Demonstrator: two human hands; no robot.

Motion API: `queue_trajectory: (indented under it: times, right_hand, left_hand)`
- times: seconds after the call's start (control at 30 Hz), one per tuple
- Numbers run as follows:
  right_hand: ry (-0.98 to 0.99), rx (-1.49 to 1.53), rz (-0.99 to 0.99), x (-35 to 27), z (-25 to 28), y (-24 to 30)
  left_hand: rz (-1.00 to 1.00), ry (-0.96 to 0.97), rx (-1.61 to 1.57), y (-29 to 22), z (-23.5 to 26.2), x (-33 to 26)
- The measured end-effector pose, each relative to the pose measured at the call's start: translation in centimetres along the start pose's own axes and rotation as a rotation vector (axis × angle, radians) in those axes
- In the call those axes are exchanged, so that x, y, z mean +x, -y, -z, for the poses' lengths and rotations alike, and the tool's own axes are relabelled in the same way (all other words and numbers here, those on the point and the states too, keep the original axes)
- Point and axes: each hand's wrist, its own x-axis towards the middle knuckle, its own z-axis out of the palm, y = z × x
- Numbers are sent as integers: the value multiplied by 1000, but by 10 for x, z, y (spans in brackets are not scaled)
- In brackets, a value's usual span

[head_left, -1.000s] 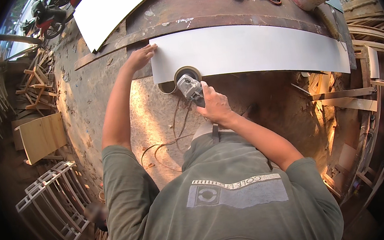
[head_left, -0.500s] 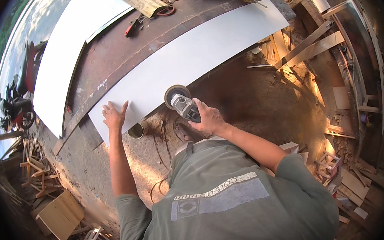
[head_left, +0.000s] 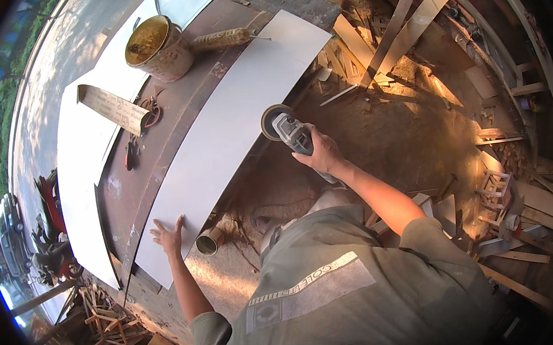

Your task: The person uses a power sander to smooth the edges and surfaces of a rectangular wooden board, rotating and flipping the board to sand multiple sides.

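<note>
A long white panel [head_left: 237,103] lies along the near edge of a brown, worn workbench [head_left: 173,119]. Near the panel's lower left end, my left hand [head_left: 169,236] rests flat on it with the fingers spread. My right hand [head_left: 324,151] is wrapped round the body of a grey angle grinder [head_left: 291,133]. The grinder's round disc [head_left: 276,121] is at the panel's long near edge, roughly midway along. Whether the disc touches the edge or sits just over it, I cannot tell.
A paint-stained bucket [head_left: 171,58], a paint roller [head_left: 220,39], a curled sandpaper strip [head_left: 112,110] and a red-handled tool [head_left: 130,154] sit on the bench. An open can [head_left: 210,241] is below the panel. Wood scraps [head_left: 403,36] litter the ground at right.
My view has turned, bringing the whole bucket into sight. The grinder has moved up along the panel's near edge, farther from my left hand, which stays flat near the same end.
</note>
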Motion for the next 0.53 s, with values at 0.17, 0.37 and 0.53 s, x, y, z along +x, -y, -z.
queue_trajectory:
  times: [0.17, 0.37, 0.53]
  right_hand:
    - [-165, 176, -8, 63, 62, -69]
    - [-338, 309, -8, 131, 127, -143]
    - [-281, 535, -188, 170, 192, -157]
  left_hand:
    - [-29, 8, 41, -3, -1, 8]
    - [-29, 4, 46, 0, -1, 10]
    - [-23, -3, 47, 4, -6, 11]
